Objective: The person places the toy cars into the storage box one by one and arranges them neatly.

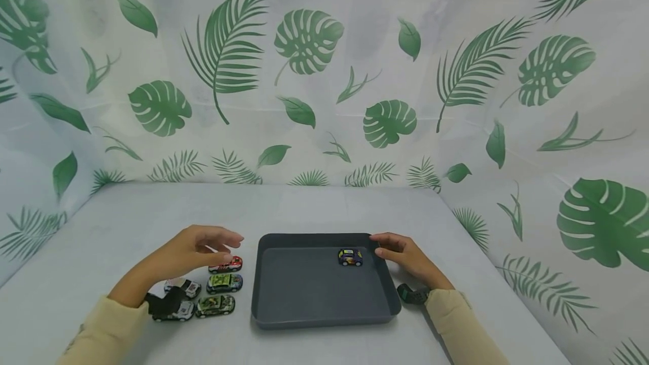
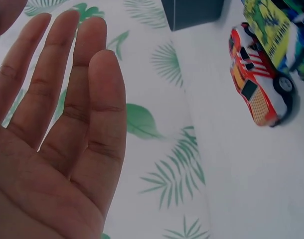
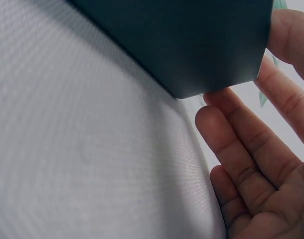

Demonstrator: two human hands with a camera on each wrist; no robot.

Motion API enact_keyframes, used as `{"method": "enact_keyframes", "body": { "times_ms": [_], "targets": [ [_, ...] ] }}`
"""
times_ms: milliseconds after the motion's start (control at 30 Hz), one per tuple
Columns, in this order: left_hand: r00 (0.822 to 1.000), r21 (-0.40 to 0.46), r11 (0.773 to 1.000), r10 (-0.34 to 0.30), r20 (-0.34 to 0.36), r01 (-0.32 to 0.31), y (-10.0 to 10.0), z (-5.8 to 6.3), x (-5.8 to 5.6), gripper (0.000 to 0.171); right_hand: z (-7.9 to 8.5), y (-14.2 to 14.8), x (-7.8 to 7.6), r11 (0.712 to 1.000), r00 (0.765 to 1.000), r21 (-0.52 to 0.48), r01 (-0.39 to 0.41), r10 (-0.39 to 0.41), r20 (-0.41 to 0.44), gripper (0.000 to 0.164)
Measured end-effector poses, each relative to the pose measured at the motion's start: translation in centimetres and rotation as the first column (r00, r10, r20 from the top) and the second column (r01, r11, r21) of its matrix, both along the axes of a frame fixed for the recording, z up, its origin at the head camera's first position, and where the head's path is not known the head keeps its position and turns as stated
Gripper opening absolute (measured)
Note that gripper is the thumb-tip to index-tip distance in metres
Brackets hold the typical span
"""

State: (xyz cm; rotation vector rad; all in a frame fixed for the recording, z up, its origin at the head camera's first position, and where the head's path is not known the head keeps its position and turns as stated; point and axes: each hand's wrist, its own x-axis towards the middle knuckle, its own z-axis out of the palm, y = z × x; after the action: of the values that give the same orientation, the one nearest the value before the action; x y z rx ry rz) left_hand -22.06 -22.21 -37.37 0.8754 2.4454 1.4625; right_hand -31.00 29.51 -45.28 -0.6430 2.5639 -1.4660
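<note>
My left hand, palm bare and fingers spread, is held over the far end of a group of toy cars at the left. Just below its fingers is a red and white toy car. A yellow-green toy car and a camouflage toy car stand nearer me. In the grey tray, a dark toy car sits toward the far right. My right hand holds the tray's far right corner, thumb over the rim; in the right wrist view the other fingers lie outside the wall.
Two white toy cars stand at the far left of the group, partly covered by the left wrist's black strap. A leaf-printed white cloth rises behind and beside the white table.
</note>
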Motion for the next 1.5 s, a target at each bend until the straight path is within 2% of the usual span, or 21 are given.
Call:
{"method": "enact_keyframes", "body": {
  "times_ms": [300, 533, 767, 1100, 1300, 1500],
  "targets": [
    [1.000, -0.012, 1.000, 0.027, -0.005, -0.027, -2.4, -0.5, 0.2, 0.040, -0.1, 0.0, -0.1, 1.000, 1.000, 0.005, -0.004, 0.004, -0.005, 0.043],
    [0.999, -0.055, 0.998, 0.035, -0.018, -0.036, -3.6, -0.9, 0.2, 0.038, -0.2, 0.1, -0.1, 1.000, 1.000, 0.004, 0.007, -0.007, 0.004, 0.044],
    [1.000, -0.080, 0.997, -0.002, -0.017, 0.001, -5.1, -1.3, 0.1, 0.040, -0.2, 0.1, -0.2, 1.000, 1.000, -0.007, 0.005, -0.005, 0.006, 0.044],
    [0.991, -0.037, 0.995, -0.088, 0.097, 0.092, -7.2, -2.4, -0.6, 0.043, -0.2, -0.1, -0.3, 1.000, 1.000, 0.001, 0.005, -0.005, -0.005, 0.044],
    [0.988, -0.063, 0.994, -0.078, 0.137, 0.087, -8.4, -3.3, -1.0, 0.042, -0.2, -0.1, -0.2, 1.000, 1.000, 0.000, -0.001, 0.001, -0.009, 0.044],
    [0.970, -0.051, 0.995, -0.078, 0.229, 0.091, -9.4, -4.1, -1.2, 0.045, -0.2, 0.1, -0.1, 1.000, 1.000, -0.003, 0.000, 0.000, -0.004, 0.043]
  ]
}}
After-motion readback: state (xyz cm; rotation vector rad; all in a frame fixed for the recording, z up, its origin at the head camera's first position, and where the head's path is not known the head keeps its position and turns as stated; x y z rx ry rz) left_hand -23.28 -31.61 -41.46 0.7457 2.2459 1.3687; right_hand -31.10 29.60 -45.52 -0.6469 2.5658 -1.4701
